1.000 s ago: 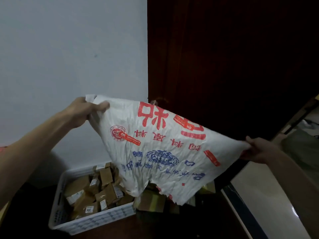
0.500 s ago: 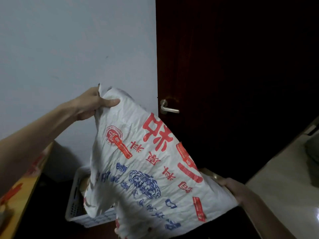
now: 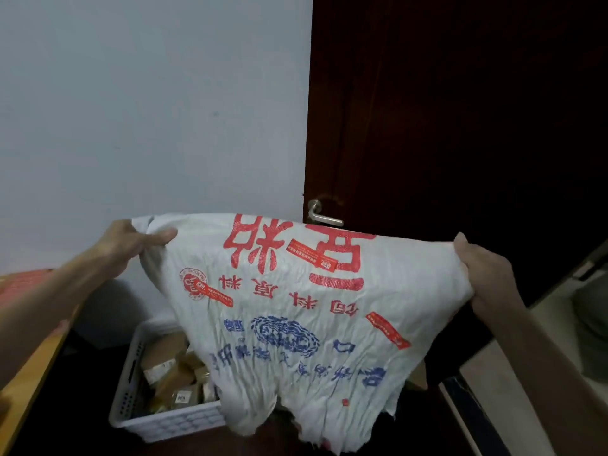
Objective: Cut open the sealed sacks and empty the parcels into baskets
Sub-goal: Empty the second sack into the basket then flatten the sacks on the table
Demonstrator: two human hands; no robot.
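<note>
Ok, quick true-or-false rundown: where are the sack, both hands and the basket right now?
1. The left hand and right hand each grip an upper corner of the printed white sack. True.
2. The sack's print reads upright. False: the lettering is upside down, and the ragged cut end hangs at the bottom.
3. The white plastic basket holds brown parcels. True.
4. The sack lies flat on the floor. False: it is held up in the air, its lower end hanging in front of the basket.
5. A metal door handle shows just above the sack. True.
</note>
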